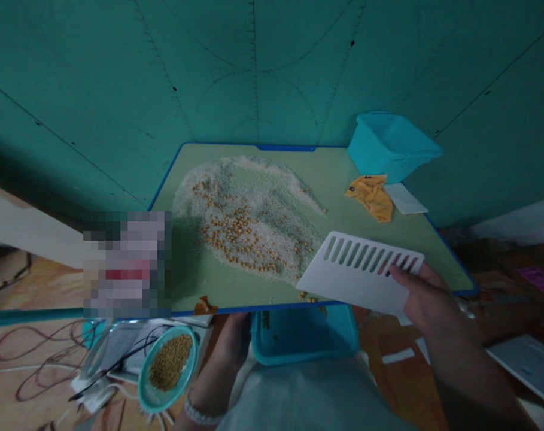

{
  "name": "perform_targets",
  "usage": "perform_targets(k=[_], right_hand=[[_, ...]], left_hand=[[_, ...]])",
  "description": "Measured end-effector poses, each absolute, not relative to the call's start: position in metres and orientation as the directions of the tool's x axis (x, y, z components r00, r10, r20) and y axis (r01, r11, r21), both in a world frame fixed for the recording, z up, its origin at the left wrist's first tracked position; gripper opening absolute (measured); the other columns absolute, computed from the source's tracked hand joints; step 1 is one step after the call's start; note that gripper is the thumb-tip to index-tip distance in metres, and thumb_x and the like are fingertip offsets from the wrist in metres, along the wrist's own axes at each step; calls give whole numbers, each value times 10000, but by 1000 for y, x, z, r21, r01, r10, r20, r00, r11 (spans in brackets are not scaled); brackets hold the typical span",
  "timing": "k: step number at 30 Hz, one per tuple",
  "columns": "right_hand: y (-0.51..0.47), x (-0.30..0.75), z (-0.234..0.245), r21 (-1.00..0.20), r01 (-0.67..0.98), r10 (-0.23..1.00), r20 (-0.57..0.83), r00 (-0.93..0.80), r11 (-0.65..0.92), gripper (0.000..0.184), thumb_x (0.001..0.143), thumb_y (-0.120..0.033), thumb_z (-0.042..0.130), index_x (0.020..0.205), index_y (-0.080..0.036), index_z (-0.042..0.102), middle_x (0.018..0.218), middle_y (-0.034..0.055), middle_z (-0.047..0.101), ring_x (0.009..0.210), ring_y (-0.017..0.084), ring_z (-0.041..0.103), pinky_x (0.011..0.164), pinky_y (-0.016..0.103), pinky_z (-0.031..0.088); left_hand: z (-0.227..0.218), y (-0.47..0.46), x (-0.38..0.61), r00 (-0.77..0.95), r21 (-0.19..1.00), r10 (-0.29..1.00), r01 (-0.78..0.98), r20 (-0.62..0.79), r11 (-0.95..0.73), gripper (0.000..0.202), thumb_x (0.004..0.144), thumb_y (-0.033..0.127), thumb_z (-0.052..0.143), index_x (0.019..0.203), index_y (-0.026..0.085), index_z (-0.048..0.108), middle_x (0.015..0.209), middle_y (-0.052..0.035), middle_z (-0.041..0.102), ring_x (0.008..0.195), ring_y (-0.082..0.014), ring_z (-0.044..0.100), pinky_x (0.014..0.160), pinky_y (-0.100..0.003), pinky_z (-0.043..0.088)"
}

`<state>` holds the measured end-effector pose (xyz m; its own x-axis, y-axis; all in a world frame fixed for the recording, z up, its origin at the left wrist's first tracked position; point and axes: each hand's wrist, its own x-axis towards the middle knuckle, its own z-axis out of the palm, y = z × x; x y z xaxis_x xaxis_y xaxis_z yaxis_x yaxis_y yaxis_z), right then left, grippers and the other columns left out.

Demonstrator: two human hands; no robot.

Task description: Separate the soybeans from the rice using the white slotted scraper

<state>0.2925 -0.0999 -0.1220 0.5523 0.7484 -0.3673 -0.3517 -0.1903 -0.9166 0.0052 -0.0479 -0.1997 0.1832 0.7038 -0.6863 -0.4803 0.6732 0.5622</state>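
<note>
My right hand [422,296] grips a white slotted plastic scraper [359,270] by its right end, its blade over the near right part of a green board [339,173] with a blue rim. A spread of white rice mixed with yellow beans [245,221] covers the board's left half. My left hand [231,347] sits below the board's near edge, fingers wrapped on the left side of a turquoise plastic box [305,335] held under the edge. A few beans lie in the box.
An empty turquoise bin [391,143], an orange cloth [373,196] and a white card [404,197] sit at the board's far right. A round turquoise bowl of brown grains [168,365] stands on the floor at left, among cables [51,359]. A blurred patch covers the board's left corner.
</note>
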Motion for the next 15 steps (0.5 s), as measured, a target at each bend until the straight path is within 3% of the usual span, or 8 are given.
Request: perform_targets(k=[6, 15], right_hand=[[-100, 290, -122, -927, -323, 771, -346, 534, -193, 189, 566, -308, 780, 680, -241, 646, 682, 10, 686, 633, 230, 638, 609, 369, 510], [-100, 285, -122, -914, -328, 763, -386, 518, -240, 215, 538, -339, 780, 664, -227, 647, 662, 19, 678, 590, 214, 624, 550, 342, 507]], left_hand=[[-202, -49, 4, 176, 558, 698, -482, -694, 676, 155, 555, 217, 688, 704, 175, 677, 788, -36, 771, 949, -299, 651, 789, -370, 531], [-203, -48, 4, 170, 553, 692, -482, -701, 679, 134, 560, 194, 669, 693, 179, 678, 856, -42, 767, 948, -307, 652, 768, -373, 545]])
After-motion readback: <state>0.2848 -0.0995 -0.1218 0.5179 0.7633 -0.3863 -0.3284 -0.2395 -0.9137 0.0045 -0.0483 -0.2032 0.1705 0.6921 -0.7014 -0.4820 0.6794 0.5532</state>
